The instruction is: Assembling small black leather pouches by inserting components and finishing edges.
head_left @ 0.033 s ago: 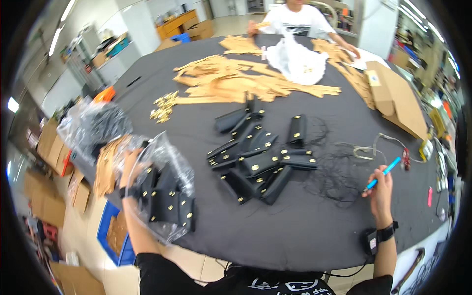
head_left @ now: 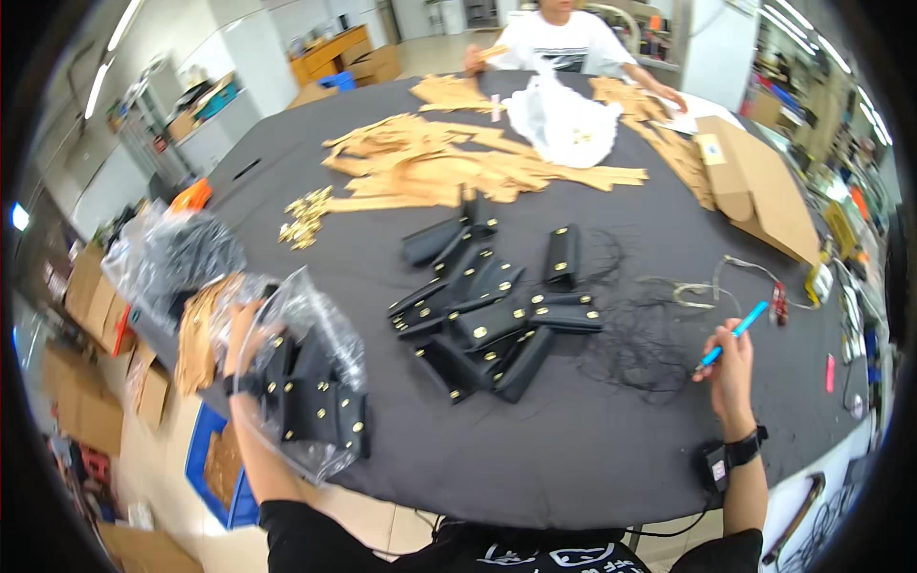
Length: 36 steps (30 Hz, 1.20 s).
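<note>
My right hand is closed around a slim light-blue pen-like tool, its dark tip pointing down to the left over loose black threads. At the left table edge, my left hand reaches in at a clear plastic bag. Its fingers are blurred and partly covered by plastic, beside tan strips. In that bag lie several black cases with gold-coloured studs. A loose pile of similar black cases occupies the table's middle, between my hands.
Tan strips, small gold-coloured metal parts and a white plastic bag lie farther back. Across the table stands a person in a white shirt. A cardboard box is at right; a blue bin sits on the floor.
The whole scene sits slightly farther left in the picture. Both hands keep about the same places relative to the things, and the blue tool stays in my right hand.
</note>
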{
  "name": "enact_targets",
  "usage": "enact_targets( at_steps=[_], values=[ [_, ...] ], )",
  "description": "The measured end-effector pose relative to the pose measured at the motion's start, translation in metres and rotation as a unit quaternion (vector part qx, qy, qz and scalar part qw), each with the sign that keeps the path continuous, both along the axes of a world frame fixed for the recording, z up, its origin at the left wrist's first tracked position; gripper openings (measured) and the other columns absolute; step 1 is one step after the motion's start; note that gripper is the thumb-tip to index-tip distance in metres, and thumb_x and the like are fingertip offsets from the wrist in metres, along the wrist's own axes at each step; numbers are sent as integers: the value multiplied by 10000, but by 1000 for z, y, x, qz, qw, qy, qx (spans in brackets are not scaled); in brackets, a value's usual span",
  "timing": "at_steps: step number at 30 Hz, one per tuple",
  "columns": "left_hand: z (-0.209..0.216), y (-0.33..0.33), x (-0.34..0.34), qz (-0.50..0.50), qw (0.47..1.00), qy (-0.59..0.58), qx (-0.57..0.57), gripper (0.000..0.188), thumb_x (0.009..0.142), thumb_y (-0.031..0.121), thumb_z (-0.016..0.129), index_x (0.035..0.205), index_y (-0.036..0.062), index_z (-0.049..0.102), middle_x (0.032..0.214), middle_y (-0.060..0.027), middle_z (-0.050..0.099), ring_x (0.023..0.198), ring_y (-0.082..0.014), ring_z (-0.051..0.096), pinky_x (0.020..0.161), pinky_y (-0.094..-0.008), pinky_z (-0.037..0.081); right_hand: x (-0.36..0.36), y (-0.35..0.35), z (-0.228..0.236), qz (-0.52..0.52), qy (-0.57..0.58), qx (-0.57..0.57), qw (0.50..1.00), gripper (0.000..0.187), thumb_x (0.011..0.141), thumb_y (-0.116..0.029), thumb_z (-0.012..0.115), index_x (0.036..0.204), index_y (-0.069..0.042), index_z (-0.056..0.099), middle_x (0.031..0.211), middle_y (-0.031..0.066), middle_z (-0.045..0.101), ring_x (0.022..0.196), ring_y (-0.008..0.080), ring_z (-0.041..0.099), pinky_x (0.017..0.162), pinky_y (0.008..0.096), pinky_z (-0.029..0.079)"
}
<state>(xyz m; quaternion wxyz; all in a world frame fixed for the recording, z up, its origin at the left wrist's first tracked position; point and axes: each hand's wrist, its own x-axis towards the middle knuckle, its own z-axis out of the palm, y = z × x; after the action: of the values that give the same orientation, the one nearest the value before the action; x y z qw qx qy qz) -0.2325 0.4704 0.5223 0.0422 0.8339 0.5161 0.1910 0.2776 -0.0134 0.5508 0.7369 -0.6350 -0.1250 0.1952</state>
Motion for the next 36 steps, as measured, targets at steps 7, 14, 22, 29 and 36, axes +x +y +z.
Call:
enact_targets(
  at_steps=[7, 14, 22, 29, 36],
  values=[
    [28, -34, 41, 37, 998, 29, 31, 540, 697, 373, 728, 1070, 16, 570, 1051, -246, 473, 996, -411, 509, 855, -441, 425, -1, -8, 10, 40, 24, 5, 999, 99, 922, -125, 481, 916, -110, 383, 652, 60, 535, 423, 118, 500, 380, 272, 507],
    [3, -4, 32, 43, 998, 31, 25, 506, 683, 324, 745, 1003, -3, 528, 1040, -255, 479, 991, -441, 503, 858, -466, 418, -5, -10, 11, 63, 39, 32, 997, 146, 918, -150, 523, 905, -123, 380, 657, 68, 550, 429, 124, 522, 384, 275, 511],
    [31, 8, -44, 6, 973, -232, -2, 433, 907, 317, 559, 1199, 0, 518, 1084, -163, 589, 1022, -247, 541, 911, -331, 409, -1, -11, 13, 58, 42, 64, 995, 139, 912, -141, 524, 911, -113, 388, 678, 68, 555, 453, 123, 531, 395, 282, 516],
    [151, -222, 29, 48, 914, -347, 206, 220, 942, 170, 491, 1052, -8, 559, 973, -66, 559, 889, -130, 513, 795, -242, 396, 6, -15, 10, 63, 52, 68, 994, 138, 917, -140, 521, 916, -98, 390, 678, 64, 565, 447, 123, 547, 386, 279, 517],
    [157, -300, 148, -227, 951, -206, -35, 134, 820, 80, 614, 934, 11, 596, 804, -56, 534, 707, -124, 487, 643, -246, 389, -1, -9, 16, 85, 70, 98, 989, 141, 915, -138, 524, 918, -94, 391, 676, 64, 570, 425, 119, 536, 373, 277, 505]
  ],
)
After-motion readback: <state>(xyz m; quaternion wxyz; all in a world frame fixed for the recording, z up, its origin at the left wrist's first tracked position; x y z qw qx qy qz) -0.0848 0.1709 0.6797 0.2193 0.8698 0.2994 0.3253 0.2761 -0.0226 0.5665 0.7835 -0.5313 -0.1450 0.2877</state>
